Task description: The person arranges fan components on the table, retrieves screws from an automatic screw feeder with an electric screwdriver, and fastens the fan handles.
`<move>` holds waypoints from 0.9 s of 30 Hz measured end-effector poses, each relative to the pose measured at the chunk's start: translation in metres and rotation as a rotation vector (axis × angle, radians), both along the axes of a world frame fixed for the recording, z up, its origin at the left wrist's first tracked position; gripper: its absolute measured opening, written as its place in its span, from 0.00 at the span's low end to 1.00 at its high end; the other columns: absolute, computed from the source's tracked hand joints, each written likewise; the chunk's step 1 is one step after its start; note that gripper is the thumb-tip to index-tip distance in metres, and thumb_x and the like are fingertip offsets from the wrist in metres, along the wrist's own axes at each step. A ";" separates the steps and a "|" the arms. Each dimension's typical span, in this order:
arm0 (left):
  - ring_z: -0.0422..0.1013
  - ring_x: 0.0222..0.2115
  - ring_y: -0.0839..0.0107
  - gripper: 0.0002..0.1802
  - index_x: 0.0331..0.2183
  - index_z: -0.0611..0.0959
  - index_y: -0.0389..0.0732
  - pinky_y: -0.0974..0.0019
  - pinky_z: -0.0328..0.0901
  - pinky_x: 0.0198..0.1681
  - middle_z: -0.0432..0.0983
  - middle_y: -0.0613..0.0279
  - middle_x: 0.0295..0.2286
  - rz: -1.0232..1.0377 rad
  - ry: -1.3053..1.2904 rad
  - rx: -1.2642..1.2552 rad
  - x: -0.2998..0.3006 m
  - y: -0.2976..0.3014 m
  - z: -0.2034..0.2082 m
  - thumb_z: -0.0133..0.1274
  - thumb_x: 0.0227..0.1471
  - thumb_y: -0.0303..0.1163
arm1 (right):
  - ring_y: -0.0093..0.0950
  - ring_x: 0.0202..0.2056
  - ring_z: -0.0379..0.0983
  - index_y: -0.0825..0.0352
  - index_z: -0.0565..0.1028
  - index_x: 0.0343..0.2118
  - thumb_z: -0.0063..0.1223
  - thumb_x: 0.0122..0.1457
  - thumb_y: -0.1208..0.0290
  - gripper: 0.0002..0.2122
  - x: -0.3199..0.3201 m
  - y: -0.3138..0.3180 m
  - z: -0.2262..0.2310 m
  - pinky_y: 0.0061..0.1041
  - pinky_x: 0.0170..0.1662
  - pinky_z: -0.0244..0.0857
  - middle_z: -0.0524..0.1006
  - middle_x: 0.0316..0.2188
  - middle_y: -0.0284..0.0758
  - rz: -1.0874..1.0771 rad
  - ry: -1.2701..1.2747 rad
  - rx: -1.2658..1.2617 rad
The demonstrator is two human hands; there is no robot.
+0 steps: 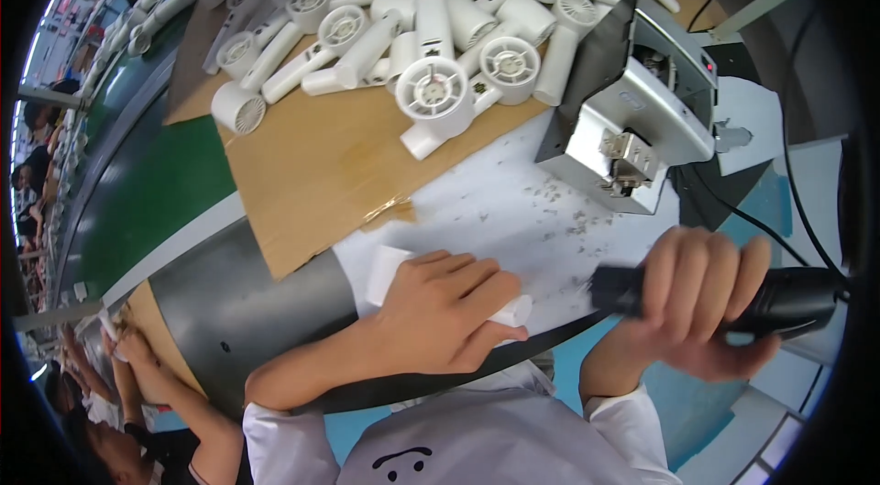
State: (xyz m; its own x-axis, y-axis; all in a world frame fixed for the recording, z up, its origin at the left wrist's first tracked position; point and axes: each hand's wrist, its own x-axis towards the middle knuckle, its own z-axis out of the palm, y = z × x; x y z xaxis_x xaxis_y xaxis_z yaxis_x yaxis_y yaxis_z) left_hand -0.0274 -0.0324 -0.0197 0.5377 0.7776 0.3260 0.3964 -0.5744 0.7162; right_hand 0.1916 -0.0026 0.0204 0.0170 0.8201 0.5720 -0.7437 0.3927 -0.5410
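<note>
My left hand (449,309) is closed around a white handheld fan (389,272), pressing it down on the white sheet (477,210) near the table's front edge. The fan's wider head pokes out to the left of the hand, its round handle end to the right. Most of the body is hidden under my fingers. My right hand (701,297), a little blurred, grips a black electric screwdriver (793,300). The tool lies level, its blurred front end pointing left toward the fan but apart from it.
A silver screw feeder (632,109) stands at the right, with small screws (573,219) scattered before it. Many white handheld fans (435,91) are heaped on cardboard (312,182) at the back. A green conveyor (165,192) runs along the left. Another person's arms (174,393) are at lower left.
</note>
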 end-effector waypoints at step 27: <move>0.66 0.16 0.61 0.17 0.27 0.77 0.38 0.65 0.59 0.19 0.69 0.60 0.19 0.002 0.028 -0.005 0.000 0.004 -0.003 0.64 0.38 0.39 | 0.19 0.16 0.55 0.64 0.61 0.28 0.37 0.63 0.56 0.15 0.024 0.060 0.005 0.23 0.24 0.56 0.58 0.14 0.27 -0.212 -0.443 -0.333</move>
State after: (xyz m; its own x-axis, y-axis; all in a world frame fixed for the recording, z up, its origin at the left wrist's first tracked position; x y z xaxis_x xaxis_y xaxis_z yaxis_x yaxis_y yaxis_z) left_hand -0.0273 -0.0286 -0.0224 0.5449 0.7801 0.3074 0.4175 -0.5703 0.7074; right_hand 0.2155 0.0577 0.0259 0.0184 0.9614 0.2744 -0.3430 0.2639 -0.9015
